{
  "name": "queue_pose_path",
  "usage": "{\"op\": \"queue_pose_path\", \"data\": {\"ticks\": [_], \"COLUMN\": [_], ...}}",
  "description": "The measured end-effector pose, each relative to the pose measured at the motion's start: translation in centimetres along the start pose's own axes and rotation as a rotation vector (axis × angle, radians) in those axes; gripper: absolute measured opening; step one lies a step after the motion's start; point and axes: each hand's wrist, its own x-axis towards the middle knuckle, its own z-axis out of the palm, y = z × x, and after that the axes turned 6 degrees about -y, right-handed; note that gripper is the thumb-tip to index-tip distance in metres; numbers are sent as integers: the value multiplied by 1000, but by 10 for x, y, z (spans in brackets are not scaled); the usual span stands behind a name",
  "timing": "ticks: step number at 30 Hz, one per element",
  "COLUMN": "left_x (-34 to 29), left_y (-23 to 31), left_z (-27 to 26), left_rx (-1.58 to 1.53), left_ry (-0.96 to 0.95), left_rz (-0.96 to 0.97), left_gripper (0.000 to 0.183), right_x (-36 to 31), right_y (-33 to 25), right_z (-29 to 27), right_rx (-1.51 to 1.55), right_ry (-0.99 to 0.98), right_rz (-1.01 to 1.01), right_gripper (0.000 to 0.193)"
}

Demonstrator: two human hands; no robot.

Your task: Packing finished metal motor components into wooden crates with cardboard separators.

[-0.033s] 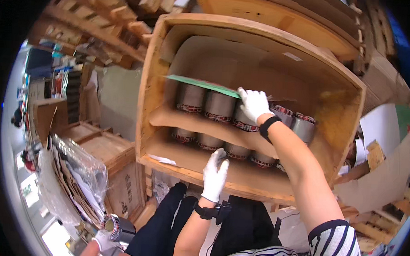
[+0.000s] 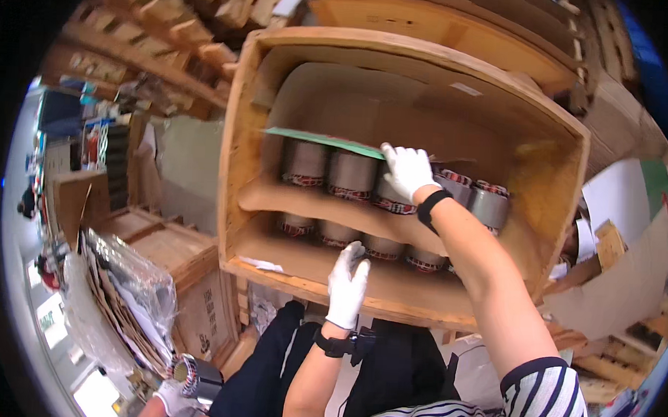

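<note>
A large wooden crate (image 2: 227, 166) lies before me, lined with brown cardboard. Inside, grey cylindrical motor stators (image 2: 352, 172) with red, white and black windings at their ends stand in two rows, a wavy cardboard divider (image 2: 315, 205) between them. A thin green sheet (image 2: 326, 140) lies along the top of the far row. My white-gloved right hand (image 2: 410, 171) has its fingers bent over the sheet's right part, gripping it; the thumb is hidden. Above the near row, close to the crate's front edge, my gloved left hand (image 2: 348, 287) holds nothing, its thumb and fingers apart.
At lower left, a co-worker's gloved hand (image 2: 177, 397) holds another stator (image 2: 201, 379). A closed wooden crate (image 2: 207, 307) stands left of mine, beside flattened cardboard and plastic wrap (image 2: 125, 296). Wooden pallets (image 2: 148, 36) are stacked behind; cardboard sheets (image 2: 614, 284) lean at the right.
The view has shifted slightly, so the crate sits a little further left. Both my hands keep nearly the same places over it.
</note>
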Motion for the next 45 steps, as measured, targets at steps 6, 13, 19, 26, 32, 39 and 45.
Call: {"op": "queue_pose_path", "data": {"ticks": [6, 13, 19, 26, 32, 39, 45], "left_x": [6, -22, -73, -30, 84, 147, 119], "left_y": [14, 56, 86, 89, 76, 36, 84], "left_z": [45, 146, 269, 455, 572, 622, 617], "left_rx": [195, 222, 414, 571, 663, 182, 92], "left_ry": [-119, -397, -579, -680, -542, -648, -251], "left_rz": [136, 242, 477, 601, 358, -63, 584], "left_gripper": [37, 36, 34, 34, 44, 33, 17], "right_x": [-76, -248, -434, -531, -432, -388, -408], "right_y": [40, 112, 186, 236, 326, 361, 364], "right_z": [-37, -87, -93, -98, -119, -90, -92], "right_rx": [77, 219, 141, 39, -312, -386, -438], "right_ry": [18, 275, 482, 415, 499, 594, 577], "right_rz": [-32, 232, 631, 765, 431, 712, 674], "right_gripper": [67, 45, 28, 40, 38, 16, 14]}}
